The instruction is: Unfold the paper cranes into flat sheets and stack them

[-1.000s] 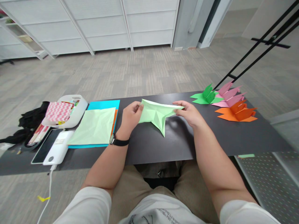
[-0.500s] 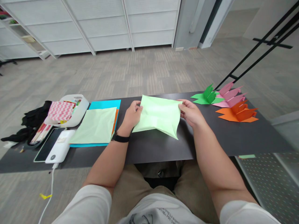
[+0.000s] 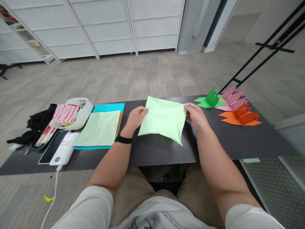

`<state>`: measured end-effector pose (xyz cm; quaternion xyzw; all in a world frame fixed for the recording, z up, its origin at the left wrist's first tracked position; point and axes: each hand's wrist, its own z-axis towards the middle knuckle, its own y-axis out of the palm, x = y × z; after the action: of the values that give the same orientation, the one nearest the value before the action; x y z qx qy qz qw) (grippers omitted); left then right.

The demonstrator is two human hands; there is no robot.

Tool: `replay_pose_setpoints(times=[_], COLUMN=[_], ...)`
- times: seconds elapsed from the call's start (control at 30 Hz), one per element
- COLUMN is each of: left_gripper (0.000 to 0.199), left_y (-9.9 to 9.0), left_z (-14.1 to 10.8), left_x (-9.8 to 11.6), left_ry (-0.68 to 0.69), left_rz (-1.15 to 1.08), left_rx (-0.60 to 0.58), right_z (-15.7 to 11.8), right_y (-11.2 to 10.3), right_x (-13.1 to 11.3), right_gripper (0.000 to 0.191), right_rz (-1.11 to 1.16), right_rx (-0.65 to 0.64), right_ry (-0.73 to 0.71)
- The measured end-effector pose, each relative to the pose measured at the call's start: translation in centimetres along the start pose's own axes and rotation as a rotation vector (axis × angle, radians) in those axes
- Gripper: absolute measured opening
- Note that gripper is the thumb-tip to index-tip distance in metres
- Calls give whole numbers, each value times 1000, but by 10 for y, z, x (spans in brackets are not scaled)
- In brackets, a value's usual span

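dark table (image 3: 164, 154), pale green sheet (image 3: 163, 117) in left grip (image 3: 137, 117) and right grip (image 3: 195, 115), shirt lettering (image 3: 172, 218) illegible

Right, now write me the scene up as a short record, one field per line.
left hand: pinches the held sheet's left edge
right hand: grips its upper right corner
held sheet: pale green, creased, one lower corner pointed
paper stack: left of the hands; pale green on top, blue and orange showing beneath
folded papers: green, pink, orange, at the table's right
far left: white basket with zigzag cloth; white device with cable
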<state>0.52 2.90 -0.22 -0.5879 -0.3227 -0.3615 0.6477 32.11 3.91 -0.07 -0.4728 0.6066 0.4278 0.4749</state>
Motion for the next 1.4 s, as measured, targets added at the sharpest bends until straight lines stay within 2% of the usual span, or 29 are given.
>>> replay_pose_setpoints(times=[0.1,0.17,0.23,0.3,0.4,0.47,0.5,0.57,0.7,0.73,0.8,0.87,0.93,1.0,1.1,1.17,1.27,1.4], left_gripper=[26,21,14,8,18,23,25,28,41,44,49,46,40,38,55,68,82,80], left_y=[-2,-9,-21,-35,-52,-56,-55,-48,-35,-34,-33,-32,-26,-13,8,19,24,16], left_z=[-2,-5,-10,-17,-28,-35,-38,-42,-49,-51,-52,-51,-48,-43,-36,-34,-39,-58], left_x=[8,21,38,53,57,44,34,10,-25,-28,-26,-16,-3,6,9,5,-4,-12], left_ry=[73,115,193,337,517,587,615,646,585,574,570,580,610,645,635,595,558,537], left_rz=[-118,-136,-81,22,189,280,319,402,531,541,536,517,509,527,613,678,726,765], left_rx=[-95,-98,-12,127,310,319,270,74,-294,-333,-310,-212,-148,-158,-252,-332,-391,-374], right_z=[1,-1,-9,-24,-51,-65,-70,-73,-72,-73,-76,-80,-81,-76,-59,-44,-27,-24], right_y=[0,-3,-8,-15,-29,-37,-41,-47,-57,-60,-65,-68,-67,-61,-42,-27,-14,-17], right_x=[-12,-29,-51,-74,-92,-85,-74,-45,19,30,43,44,38,27,13,10,16,30], right_gripper=[41,42,41,38,25,14,9,13,25,27,33,38,39,37,37,45,62,69], right_rz=[68,51,-47,-182,-398,-511,-556,-650,-897,-928,-954,-953,-943,-943,-998,-1085,-1239,-1338], right_rx=[-16,-52,-60,-51,-127,-226,-283,-379,-562,-603,-657,-649,-583,-500,-449,-496,-600,-681], right_ry=[-129,-257,-423,-598,-744,-814,-851,-897,-865,-869,-885,-904,-927,-947,-948,-930,-879,-848])
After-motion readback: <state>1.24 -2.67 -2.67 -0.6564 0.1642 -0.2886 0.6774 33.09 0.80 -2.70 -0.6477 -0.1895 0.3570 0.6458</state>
